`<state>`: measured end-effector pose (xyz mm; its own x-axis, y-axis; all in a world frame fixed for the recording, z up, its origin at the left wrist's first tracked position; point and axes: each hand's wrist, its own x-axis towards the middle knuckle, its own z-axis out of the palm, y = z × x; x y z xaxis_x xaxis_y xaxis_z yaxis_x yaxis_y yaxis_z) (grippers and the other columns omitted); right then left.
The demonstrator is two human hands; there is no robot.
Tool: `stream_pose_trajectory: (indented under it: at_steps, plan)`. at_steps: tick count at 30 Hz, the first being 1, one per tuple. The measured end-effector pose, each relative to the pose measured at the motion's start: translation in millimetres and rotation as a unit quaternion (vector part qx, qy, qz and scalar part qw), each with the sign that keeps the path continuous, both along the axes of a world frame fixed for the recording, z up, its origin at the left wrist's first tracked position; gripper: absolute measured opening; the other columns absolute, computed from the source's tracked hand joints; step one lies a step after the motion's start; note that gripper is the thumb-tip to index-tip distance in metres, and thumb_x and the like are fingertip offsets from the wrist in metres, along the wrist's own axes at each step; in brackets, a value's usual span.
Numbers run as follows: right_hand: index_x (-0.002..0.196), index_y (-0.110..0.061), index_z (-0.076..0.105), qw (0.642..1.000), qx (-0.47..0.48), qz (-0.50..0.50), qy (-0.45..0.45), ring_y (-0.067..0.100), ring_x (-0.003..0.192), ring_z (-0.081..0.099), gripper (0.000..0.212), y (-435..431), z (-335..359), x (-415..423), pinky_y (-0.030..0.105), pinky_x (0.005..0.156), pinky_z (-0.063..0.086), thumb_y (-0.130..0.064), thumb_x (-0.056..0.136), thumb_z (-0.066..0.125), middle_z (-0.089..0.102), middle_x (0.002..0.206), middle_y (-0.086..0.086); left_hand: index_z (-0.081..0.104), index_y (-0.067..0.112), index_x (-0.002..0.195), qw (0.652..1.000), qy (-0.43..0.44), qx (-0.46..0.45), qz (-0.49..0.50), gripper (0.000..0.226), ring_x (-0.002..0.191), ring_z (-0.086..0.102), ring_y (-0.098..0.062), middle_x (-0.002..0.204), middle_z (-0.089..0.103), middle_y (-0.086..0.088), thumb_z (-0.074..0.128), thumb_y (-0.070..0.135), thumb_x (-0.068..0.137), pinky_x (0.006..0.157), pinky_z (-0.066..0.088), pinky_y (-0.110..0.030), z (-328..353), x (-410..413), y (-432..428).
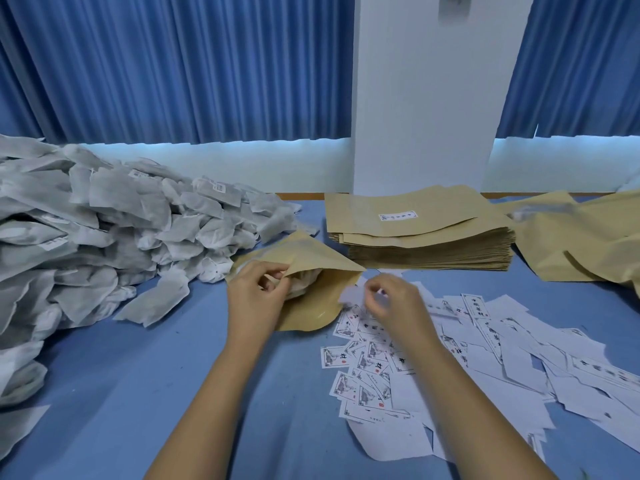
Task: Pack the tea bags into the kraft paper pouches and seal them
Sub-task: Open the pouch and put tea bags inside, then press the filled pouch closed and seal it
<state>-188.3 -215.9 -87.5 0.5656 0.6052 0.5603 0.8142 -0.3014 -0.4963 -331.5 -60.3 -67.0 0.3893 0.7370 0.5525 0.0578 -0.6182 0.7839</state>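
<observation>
An open kraft paper pouch (313, 258) lies in the middle of the blue table, its mouth turned toward me with white tea bags (304, 284) showing inside. My left hand (254, 296) pinches the pouch's upper lip and holds the mouth open. My right hand (393, 299) hovers just right of the pouch, blurred, its fingers pinching a small white paper slip (349, 294). A big heap of white tea bags (104, 233) fills the left side.
A stack of flat kraft pouches (426, 237) sits behind the pouch, more kraft pouches (588, 244) lie at the far right. Several printed labels and white backing papers (467, 358) are scattered at the right. A white pillar and blue curtains stand behind the table.
</observation>
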Motion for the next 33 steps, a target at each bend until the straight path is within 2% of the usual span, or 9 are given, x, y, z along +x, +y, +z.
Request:
stream_pose_trajectory:
  at_steps: [4,7,11,17,19,22,27,31,33]
  plan:
    - [0.077,-0.008,0.071,0.961,0.243,0.036,-0.126,0.015,0.080,0.055,0.007,-13.8,23.0,-12.8,0.020,0.074,0.044,-0.003,0.076,0.067,0.067,0.081,-0.005,0.077,0.016,0.086,1.000,-0.007,-0.020,0.017,0.020,0.066,0.055,-0.007,0.083,0.068,0.000,0.067,0.001,0.076,0.064,0.041,-0.008,3.3,-0.2,-3.5]
    - [0.074,-0.009,0.073,0.959,0.198,0.107,-0.172,0.012,0.074,0.061,0.008,-4.9,20.0,-30.1,0.022,0.067,0.050,0.000,0.073,0.073,0.070,0.080,-0.003,0.077,0.016,0.082,1.000,-0.011,-0.018,0.002,0.020,0.066,0.057,-0.004,0.080,0.069,0.003,0.068,0.000,0.075,0.064,0.040,-0.005,8.5,1.8,-14.3]
    - [0.066,-0.009,0.070,0.982,0.032,-0.022,-0.187,0.021,0.058,0.063,0.014,25.2,4.9,-40.4,0.021,0.048,0.041,-0.001,0.060,0.080,0.066,0.067,0.003,0.077,0.020,0.073,0.998,-0.016,-0.056,-0.040,0.017,0.064,0.059,-0.001,0.073,0.071,0.008,0.070,0.005,0.073,0.062,0.040,-0.005,11.6,3.8,-34.8]
    - [0.113,-0.028,0.065,0.981,-0.150,0.027,-0.124,0.024,0.111,0.054,0.033,34.4,-4.6,-34.8,0.029,0.089,0.041,-0.015,0.084,0.055,0.061,0.119,0.000,0.077,0.025,0.071,0.995,-0.007,-0.080,-0.057,0.015,0.068,0.063,0.003,0.073,0.071,0.013,0.073,0.011,0.074,0.062,0.041,-0.003,14.8,2.3,-40.0]
    - [0.106,-0.026,0.070,0.982,-0.121,0.051,-0.139,0.024,0.108,0.057,0.034,25.1,7.3,-38.7,0.033,0.090,0.044,-0.010,0.080,0.054,0.065,0.115,0.000,0.077,0.025,0.074,0.996,-0.019,-0.078,-0.049,0.016,0.068,0.061,0.003,0.074,0.071,0.012,0.072,0.009,0.075,0.063,0.042,-0.004,16.3,0.6,-38.6]
    - [0.072,-0.012,0.070,0.991,0.060,-0.002,-0.120,0.023,0.068,0.061,0.024,10.1,18.6,-42.5,0.027,0.060,0.046,0.001,0.068,0.050,0.068,0.074,0.001,0.078,0.023,0.089,0.997,-0.043,-0.054,-0.041,0.027,0.065,0.055,-0.001,0.074,0.066,0.007,0.065,0.003,0.076,0.063,0.041,-0.005,17.4,-1.6,-39.5]
    - [0.071,-0.014,0.049,0.977,-0.046,-0.190,0.083,0.025,0.064,0.048,0.020,1.0,20.8,-40.6,0.030,0.052,0.029,-0.020,0.089,0.041,0.052,0.065,0.003,0.074,0.015,0.107,0.998,-0.025,0.051,-0.039,0.036,0.069,0.051,0.000,0.073,0.054,0.005,0.064,-0.005,0.079,0.066,0.037,-0.004,14.0,-0.9,-41.8]
    - [0.091,-0.011,0.042,0.960,-0.078,-0.184,0.196,0.025,0.074,0.053,0.031,0.3,17.8,-40.4,0.032,0.058,0.035,-0.042,0.090,0.044,0.053,0.076,0.002,0.071,0.009,0.113,0.994,-0.017,0.100,-0.040,0.035,0.070,0.048,0.003,0.074,0.051,-0.002,0.063,-0.007,0.083,0.067,0.037,-0.003,9.8,1.4,-46.7]
    - [0.090,-0.007,0.043,0.922,-0.012,-0.091,0.376,0.028,0.075,0.065,0.028,2.5,17.0,-39.3,0.035,0.057,0.047,-0.032,0.089,0.055,0.063,0.077,0.005,0.071,0.011,0.112,0.995,-0.040,0.091,-0.028,0.035,0.068,0.048,0.001,0.073,0.051,-0.001,0.060,-0.008,0.084,0.066,0.036,-0.003,11.1,-0.1,-44.5]
